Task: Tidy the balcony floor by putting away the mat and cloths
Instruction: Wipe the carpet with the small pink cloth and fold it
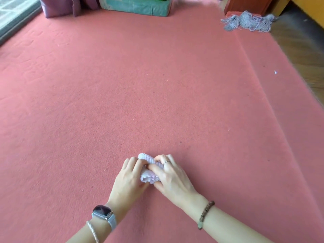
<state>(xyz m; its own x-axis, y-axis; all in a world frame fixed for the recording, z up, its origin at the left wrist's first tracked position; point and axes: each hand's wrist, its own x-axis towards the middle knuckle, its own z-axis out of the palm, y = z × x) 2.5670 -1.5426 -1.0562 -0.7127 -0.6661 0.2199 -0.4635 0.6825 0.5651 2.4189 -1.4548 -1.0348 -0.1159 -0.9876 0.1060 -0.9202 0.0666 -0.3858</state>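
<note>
A small pale pink, nubby cloth (147,176) lies bunched on the big salmon-pink carpet (133,88), near the bottom middle of the head view. My left hand (128,179) grips its left side with curled fingers. From the right, my right hand (171,178) grips it too, fingers curled over the top and thumb underneath. Most of the cloth is hidden between my hands. Far off at the top right, a grey-lilac fringed mat (249,21) sits crumpled at the carpet's edge.
A green padded block (135,6) and a mauve curtain (70,4) stand at the far end. A window sill (15,20) runs along the top left. Wooden floor (301,55) and red-brown furniture (245,5) border the carpet on the right.
</note>
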